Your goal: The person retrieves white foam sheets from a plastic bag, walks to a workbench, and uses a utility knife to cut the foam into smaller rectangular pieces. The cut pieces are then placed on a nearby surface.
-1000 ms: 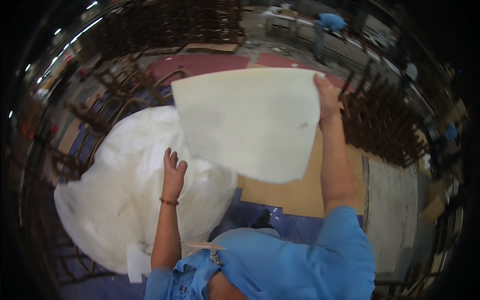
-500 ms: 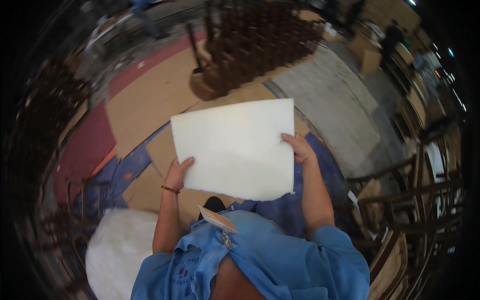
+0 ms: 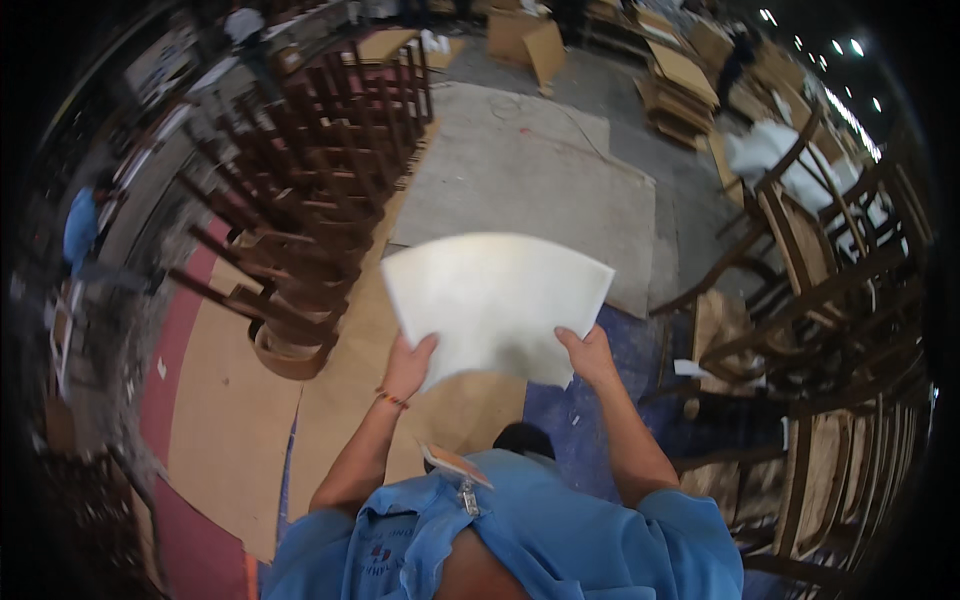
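I hold a large white sheet [image 3: 495, 300] of thin foam or paper flat in front of my chest. My left hand [image 3: 408, 367] grips its near left edge, thumb on top. My right hand [image 3: 590, 357] grips the near right edge in the same way. The sheet hangs over a floor covered with brown cardboard [image 3: 250, 420] and a blue patch [image 3: 580, 410]. My blue shirt [image 3: 520, 540] and a badge on its collar [image 3: 455, 465] fill the lower edge of the view.
Stacked dark wooden chairs [image 3: 300, 210] stand at the left. More wooden chairs [image 3: 830, 300] crowd the right side. A grey mat [image 3: 540, 190] lies ahead, with cardboard boxes [image 3: 530, 40] and white bags [image 3: 770, 150] beyond. A person in blue [image 3: 80, 225] is at the far left.
I have turned away from the big white bag. The sheet stays in both hands, and the view now faces the grey mat between the two chair stacks.
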Available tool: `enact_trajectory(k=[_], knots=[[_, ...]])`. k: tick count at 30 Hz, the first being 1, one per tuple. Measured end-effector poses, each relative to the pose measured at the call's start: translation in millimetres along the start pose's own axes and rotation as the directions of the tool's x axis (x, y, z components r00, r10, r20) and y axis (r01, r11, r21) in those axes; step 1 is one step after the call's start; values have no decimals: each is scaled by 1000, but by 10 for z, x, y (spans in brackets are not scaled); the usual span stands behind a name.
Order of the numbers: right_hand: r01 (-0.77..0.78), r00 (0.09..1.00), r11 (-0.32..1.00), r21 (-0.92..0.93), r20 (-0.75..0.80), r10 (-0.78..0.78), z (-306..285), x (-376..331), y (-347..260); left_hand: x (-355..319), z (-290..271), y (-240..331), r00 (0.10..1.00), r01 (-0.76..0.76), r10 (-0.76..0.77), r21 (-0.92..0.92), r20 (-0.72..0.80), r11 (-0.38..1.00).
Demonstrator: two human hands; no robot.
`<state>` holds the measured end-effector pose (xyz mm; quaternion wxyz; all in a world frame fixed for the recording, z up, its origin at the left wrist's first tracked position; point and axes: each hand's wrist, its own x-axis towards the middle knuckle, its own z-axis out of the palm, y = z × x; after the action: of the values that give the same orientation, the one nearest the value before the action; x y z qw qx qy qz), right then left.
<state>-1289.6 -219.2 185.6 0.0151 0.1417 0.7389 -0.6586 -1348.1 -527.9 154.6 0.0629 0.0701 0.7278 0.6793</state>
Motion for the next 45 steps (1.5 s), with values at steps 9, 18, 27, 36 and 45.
enact_trajectory(k=[9,18,27,36,45], knots=[[314,920,859,404,-352,-171,-731,2146,40,2522,2630,497,750,-634,413,383,518,672],[153,979,677,720,-206,-3,-2442,4330,-428,5091,3207,789,823,-565,383,542,419,622],[-59,996,820,570,-22,87,-3490,7298,-735,8212,4169,201,625,484,-155,-224,765,846],[-52,969,880,472,-189,159,-4903,9002,-1115,10418,5783,335,556,570,-277,-117,784,814],[-70,991,812,579,-51,122,-6346,11574,-1202,12611,7157,446,629,589,-285,-204,723,782]])
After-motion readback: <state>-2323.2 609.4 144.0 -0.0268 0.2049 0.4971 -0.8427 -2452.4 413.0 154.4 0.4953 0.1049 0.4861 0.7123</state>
